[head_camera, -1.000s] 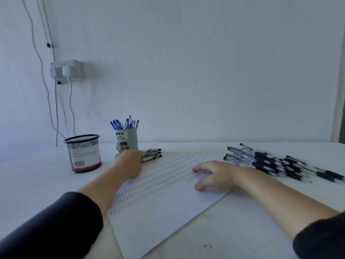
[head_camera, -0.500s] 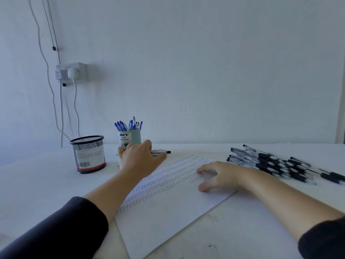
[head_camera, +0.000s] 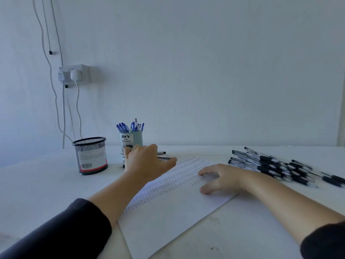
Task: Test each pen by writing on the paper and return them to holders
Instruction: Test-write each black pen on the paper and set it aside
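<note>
Head view: left hand (head_camera: pixel 147 161) reaching over loose pens, holder close behind.
Its fingers are spread and relaxed, holding nothing; the right hand (head_camera: pixel 222 177) lies flat, pinning the paper (head_camera: pixel 168 212). A careless sweep could tip the blue holder (head_camera: pixel 131 142) just beyond the left hand or scatter the black pens (head_camera: pixel 164 157) under it.

"DIY DESK ORGANIZER" on the pale pen holder (head_camera: pixel 131 142)

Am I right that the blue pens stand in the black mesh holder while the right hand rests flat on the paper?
Not quite: in the head view the blue pens stand in the grey DIY cup, not the mesh holder. The right hand does rest flat on the paper.
</note>
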